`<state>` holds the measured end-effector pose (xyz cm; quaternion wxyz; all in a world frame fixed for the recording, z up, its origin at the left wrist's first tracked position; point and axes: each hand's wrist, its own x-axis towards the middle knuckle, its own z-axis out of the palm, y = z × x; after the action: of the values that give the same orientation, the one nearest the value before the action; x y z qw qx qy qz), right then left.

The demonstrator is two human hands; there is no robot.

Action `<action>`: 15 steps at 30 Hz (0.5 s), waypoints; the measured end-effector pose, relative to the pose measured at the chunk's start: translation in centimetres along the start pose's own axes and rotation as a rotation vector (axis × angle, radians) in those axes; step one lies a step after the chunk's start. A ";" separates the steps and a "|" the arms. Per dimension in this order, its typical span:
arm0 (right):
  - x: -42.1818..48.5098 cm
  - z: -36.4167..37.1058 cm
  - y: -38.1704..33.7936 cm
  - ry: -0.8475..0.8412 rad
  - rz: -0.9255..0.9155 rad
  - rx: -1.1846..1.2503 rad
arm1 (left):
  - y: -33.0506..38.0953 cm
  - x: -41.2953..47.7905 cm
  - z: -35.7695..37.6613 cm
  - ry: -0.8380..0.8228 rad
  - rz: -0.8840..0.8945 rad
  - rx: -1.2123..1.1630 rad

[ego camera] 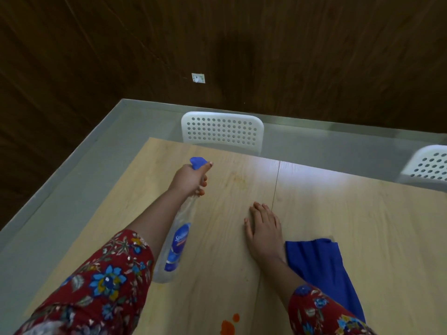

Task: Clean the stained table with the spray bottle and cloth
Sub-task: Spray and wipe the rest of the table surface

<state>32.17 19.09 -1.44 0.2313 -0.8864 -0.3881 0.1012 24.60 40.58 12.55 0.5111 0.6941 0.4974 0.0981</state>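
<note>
Now left hand grips clear blue-capped spray bottle near far edge of light-wood worktop, right hand flat beside blue cloth.

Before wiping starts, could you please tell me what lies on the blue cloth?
The cloth shows nothing on it; the right forearm and sleeve hide its left edge, so that strip is unseen.

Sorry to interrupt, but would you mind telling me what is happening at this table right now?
A person is cleaning a table. The left hand grips a spray bottle by its neck, nozzle aimed towards a faint yellowish stain. The right hand rests flat on the table, beside a blue cloth lying unheld. An orange stain nearer the person is not yet wiped.
</note>
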 end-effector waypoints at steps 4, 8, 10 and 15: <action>0.0 -0.1 -0.1 -0.004 -0.003 -0.025 | -0.9 1.2 -3.8 0.142 -0.024 -0.052; -0.1 0.0 -0.2 -0.010 0.003 -0.016 | -2.1 1.1 -7.0 0.208 -0.046 0.072; -0.1 0.0 -0.2 -0.019 0.001 -0.020 | -2.9 0.9 -8.6 0.269 -0.055 0.079; 0.0 0.2 0.1 -0.018 -0.001 -0.035 | -4.3 -0.5 -12.1 0.442 -0.027 0.104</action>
<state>32.21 19.08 -1.68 0.2122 -0.8892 -0.3923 0.1022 13.99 47.55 14.81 0.3543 0.6744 0.6110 0.2151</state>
